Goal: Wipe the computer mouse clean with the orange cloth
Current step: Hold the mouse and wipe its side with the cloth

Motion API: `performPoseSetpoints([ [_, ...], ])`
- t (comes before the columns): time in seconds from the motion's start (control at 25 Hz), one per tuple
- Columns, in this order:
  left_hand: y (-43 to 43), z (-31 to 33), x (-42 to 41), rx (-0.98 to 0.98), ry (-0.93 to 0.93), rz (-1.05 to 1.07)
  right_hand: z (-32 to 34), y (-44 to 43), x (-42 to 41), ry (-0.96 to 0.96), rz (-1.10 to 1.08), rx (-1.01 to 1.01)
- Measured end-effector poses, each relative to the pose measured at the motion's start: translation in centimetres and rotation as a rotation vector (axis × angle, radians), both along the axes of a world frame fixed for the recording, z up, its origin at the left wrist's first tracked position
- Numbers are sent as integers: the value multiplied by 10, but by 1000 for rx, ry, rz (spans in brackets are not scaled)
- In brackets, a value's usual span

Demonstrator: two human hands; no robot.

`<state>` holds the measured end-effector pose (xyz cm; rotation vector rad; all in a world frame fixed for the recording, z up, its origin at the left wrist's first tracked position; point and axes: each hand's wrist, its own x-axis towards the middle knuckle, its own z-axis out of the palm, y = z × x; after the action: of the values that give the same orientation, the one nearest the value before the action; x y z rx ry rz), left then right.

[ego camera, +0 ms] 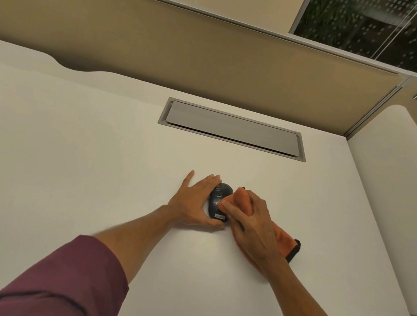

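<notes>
Head view, as I see it from my station. A dark computer mouse [219, 199] lies on the white desk [69, 151], near the middle, well short of the grey cable hatch [233, 129]. The left hand [196, 201] lies flat against the mouse's left side, fingers extended and close together, the index finger splayed apart, the thumb curled round the near end by the white label [219, 216]. The right hand [251, 225] is closed on a bunched orange cloth [244, 200], fingers pinching its folds and pressing them to the mouse's right side; the cloth's dark-edged tail [293, 250] trails behind the hand on the desk. A maroon sleeve [64, 279] covers the left forearm.
</notes>
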<state>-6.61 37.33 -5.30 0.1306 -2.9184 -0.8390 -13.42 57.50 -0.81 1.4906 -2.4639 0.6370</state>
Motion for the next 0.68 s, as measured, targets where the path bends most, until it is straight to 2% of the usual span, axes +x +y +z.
performPoseSetpoints([
  [0.28,-1,0,-1,-17,-4,-9,-9,27,-8,150,188,164],
  [0.48,0,-1,-1,-3,-3,-2,-5,18,-6,74,72,7],
  [0.68,-1,0,-2,-11,-21,-19,-11,8,4,54,132,32],
])
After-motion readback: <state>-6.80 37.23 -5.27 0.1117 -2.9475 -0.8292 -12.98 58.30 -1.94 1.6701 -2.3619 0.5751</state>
